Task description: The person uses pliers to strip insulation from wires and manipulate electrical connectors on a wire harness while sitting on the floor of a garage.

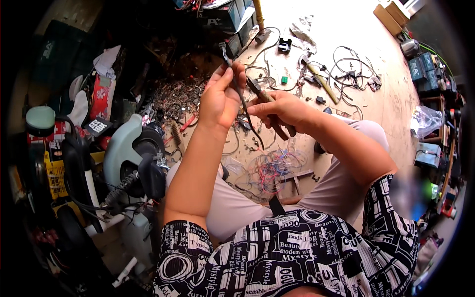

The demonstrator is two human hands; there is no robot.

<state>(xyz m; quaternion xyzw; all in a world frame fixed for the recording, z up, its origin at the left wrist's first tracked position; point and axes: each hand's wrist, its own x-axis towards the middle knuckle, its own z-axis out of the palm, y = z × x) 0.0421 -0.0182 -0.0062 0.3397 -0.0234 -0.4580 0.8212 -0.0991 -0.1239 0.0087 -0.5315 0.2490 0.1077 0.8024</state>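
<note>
Pale floor [393,106], upper right, bears cables [352,75]. Our left hand [221,95] apparently pinches a cord [255,129]; our right hand [288,110] grips pliers [265,95].

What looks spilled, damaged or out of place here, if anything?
Loose debris is heaped on the floor left of the left hand, and thin red and blue wires lie snarled between the legs. Both look scattered rather than stowed. Whether anything is damaged, I cannot tell.

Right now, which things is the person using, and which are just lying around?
In use:
dark cable in the left hand
pliers in the right hand

Seemingly just lying around:
tangled coloured wires
small green block
yellowish stick
</note>
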